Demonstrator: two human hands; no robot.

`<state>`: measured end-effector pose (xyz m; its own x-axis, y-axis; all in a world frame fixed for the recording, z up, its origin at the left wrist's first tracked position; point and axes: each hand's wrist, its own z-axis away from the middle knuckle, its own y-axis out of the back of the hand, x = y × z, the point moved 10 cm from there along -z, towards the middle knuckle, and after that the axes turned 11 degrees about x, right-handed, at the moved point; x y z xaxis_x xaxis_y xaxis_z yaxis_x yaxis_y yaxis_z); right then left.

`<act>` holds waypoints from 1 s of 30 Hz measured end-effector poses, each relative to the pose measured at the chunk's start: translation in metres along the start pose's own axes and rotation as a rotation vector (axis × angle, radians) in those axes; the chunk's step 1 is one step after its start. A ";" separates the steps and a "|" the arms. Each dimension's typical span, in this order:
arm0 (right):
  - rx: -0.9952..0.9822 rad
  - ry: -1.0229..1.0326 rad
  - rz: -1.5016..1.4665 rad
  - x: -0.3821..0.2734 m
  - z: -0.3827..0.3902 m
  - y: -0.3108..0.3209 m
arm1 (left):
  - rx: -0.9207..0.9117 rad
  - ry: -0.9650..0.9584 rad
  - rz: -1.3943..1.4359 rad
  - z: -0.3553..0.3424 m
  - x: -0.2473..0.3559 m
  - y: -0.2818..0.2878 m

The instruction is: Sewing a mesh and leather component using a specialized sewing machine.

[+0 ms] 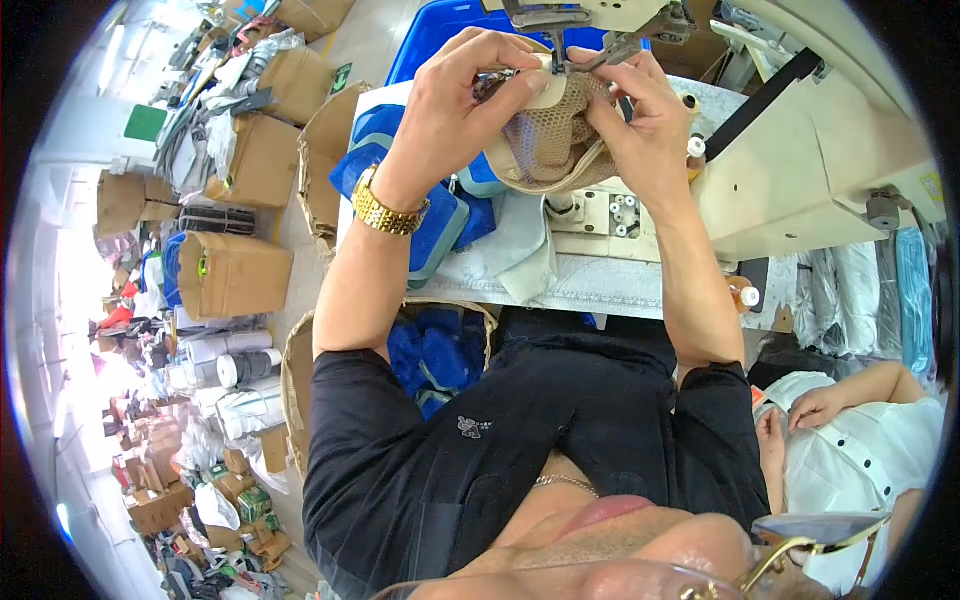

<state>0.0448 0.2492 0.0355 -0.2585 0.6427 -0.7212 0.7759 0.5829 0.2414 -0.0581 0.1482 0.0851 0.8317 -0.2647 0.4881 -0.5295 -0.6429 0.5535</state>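
A beige mesh fabric piece (pixel 545 135) with a curved, bound edge hangs under the needle area of a cream sewing machine (pixel 800 150). My left hand (pixel 465 95) pinches its left side, the thumb lying on a smooth cream patch (pixel 550 90) against the mesh. On the other side, my right hand (pixel 640 120) grips the mesh close to the presser foot (pixel 560 50). Both hands are closed, and some fingertips are hidden behind the fabric. Below the mesh, the machine's metal plate (pixel 600 215) shows.
Blue and grey padded pieces (pixel 440 235) lie on the table left of the machine. Small bottles (pixel 740 292) stand at the right. A blue bin (pixel 430 40) is behind the table, and a carton of blue pieces (pixel 440 350) stands by my lap. Another person (pixel 850 440) sits at right.
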 end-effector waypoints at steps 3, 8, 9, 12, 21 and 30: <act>-0.009 -0.001 0.027 0.004 -0.002 -0.003 | 0.049 0.073 0.078 0.001 -0.007 0.001; -0.028 0.019 0.028 0.004 -0.006 -0.005 | 0.084 0.013 0.059 0.001 0.001 0.004; -0.033 0.019 0.014 0.004 -0.006 -0.005 | 0.089 0.007 0.035 0.000 0.002 0.005; -0.047 0.006 0.008 0.003 -0.009 -0.004 | 0.098 -0.006 0.035 -0.002 0.004 0.006; 0.067 0.027 -0.126 0.000 -0.003 0.000 | 0.134 0.068 0.014 0.006 0.002 0.004; 0.254 0.084 -0.135 0.011 0.004 0.009 | 0.136 0.117 0.023 0.005 -0.004 -0.005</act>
<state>0.0517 0.2591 0.0271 -0.4080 0.6130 -0.6766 0.8475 0.5299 -0.0309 -0.0577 0.1487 0.0768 0.7901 -0.2006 0.5792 -0.5145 -0.7307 0.4488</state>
